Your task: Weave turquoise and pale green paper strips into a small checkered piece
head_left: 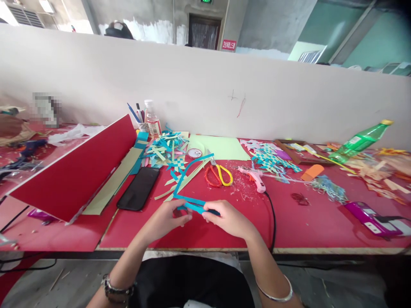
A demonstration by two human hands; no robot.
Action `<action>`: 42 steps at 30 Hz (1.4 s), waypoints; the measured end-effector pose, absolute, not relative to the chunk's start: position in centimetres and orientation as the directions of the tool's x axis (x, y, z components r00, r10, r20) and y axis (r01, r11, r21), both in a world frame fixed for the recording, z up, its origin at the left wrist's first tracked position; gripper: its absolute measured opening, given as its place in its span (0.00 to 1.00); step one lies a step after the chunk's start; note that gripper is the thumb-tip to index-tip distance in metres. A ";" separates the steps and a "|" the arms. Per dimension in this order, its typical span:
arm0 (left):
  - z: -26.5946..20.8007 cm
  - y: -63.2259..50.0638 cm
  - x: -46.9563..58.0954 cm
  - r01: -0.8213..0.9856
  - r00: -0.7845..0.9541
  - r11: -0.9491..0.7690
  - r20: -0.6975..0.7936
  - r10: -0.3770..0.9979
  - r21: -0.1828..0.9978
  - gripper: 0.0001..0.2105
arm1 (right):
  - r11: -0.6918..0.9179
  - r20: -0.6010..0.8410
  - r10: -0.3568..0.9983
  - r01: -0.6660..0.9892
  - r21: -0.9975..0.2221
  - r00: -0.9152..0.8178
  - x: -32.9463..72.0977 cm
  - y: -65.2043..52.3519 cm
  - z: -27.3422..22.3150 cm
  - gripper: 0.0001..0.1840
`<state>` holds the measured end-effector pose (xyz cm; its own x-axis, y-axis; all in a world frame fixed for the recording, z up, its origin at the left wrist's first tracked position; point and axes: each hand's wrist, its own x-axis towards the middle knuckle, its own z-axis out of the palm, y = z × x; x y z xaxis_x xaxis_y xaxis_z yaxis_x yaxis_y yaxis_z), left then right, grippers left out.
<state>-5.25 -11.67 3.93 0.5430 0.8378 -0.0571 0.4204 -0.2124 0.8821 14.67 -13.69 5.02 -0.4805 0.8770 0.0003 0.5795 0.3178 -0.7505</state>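
Above the front part of the red table, my right hand (228, 219) pinches a folded blue paper strip (194, 200) between thumb and fingers. My left hand (168, 217) is curled round the strip's left part, its thumb held away from the fingertips. From the left fold, a long loose end of the strip bends up and right to the scissors (218, 174), which have one red and one yellow handle. Pale green paper strips (189, 179) lie beneath this loose end. Right of the scissors rests a pink glue gun (256, 177) with a black cord.
A black phone (138, 189) and a leaning red board (80, 171) are on the left. Cut paper strips (165, 147), a water bottle (152, 119) and a woven blue-green piece (269, 156) sit farther back. A green bottle (359, 143) leans at right, near a purple device (372, 219).
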 end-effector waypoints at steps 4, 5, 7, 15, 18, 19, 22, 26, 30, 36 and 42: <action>3.7 -11.7 -5.3 0.408 0.527 -0.230 -0.022 0.850 0.884 0.12 | 0.285 -0.023 0.874 0.551 -0.784 -0.486 14.9 -13.6 5.3 0.15; 3.6 -11.7 -5.3 0.386 0.521 -0.236 0.001 0.854 0.891 0.13 | 0.284 -0.030 0.868 0.545 -0.789 -0.496 14.9 -13.6 5.3 0.15; 3.6 -11.8 -5.2 0.335 0.510 -0.243 0.042 0.859 0.910 0.15 | 0.282 -0.040 0.857 0.532 -0.798 -0.514 14.8 -13.6 5.3 0.14; 3.7 -11.9 -4.6 0.312 0.488 -0.235 0.057 0.871 0.921 0.15 | 0.178 -0.082 0.899 0.531 -0.829 -0.430 14.6 -13.8 4.8 0.11; 3.7 -11.9 -4.1 0.303 0.485 -0.228 0.056 0.873 0.926 0.14 | 0.134 -0.111 0.908 0.531 -0.837 -0.404 14.5 -13.7 4.7 0.15; 3.7 -11.9 -4.0 0.296 0.490 -0.228 0.058 0.870 0.928 0.14 | 0.138 -0.103 0.911 0.529 -0.837 -0.400 14.5 -13.7 4.7 0.17; 3.4 -11.8 -3.7 0.280 0.461 -0.221 0.071 0.884 0.934 0.16 | 0.174 -0.079 0.905 0.533 -0.828 -0.417 14.4 -13.6 4.7 0.14; 2.8 -11.5 -3.8 0.280 0.377 -0.144 0.029 0.926 0.949 0.15 | 0.213 -0.065 0.895 0.551 -0.807 -0.441 14.7 -13.5 4.7 0.16; 2.4 -11.3 -4.0 0.334 0.370 -0.095 -0.038 0.928 0.938 0.14 | 0.192 -0.083 0.899 0.557 -0.808 -0.430 15.2 -13.3 4.6 0.15; 2.3 -11.1 -3.8 0.334 0.414 -0.086 -0.064 0.908 0.938 0.13 | 0.221 -0.041 0.912 0.574 -0.788 -0.408 14.9 -13.1 4.5 0.13; 2.2 -11.1 -3.6 0.298 0.472 -0.025 -0.124 0.873 0.954 0.13 | 0.267 -0.045 0.882 0.576 -0.773 -0.469 14.5 -12.9 4.6 0.10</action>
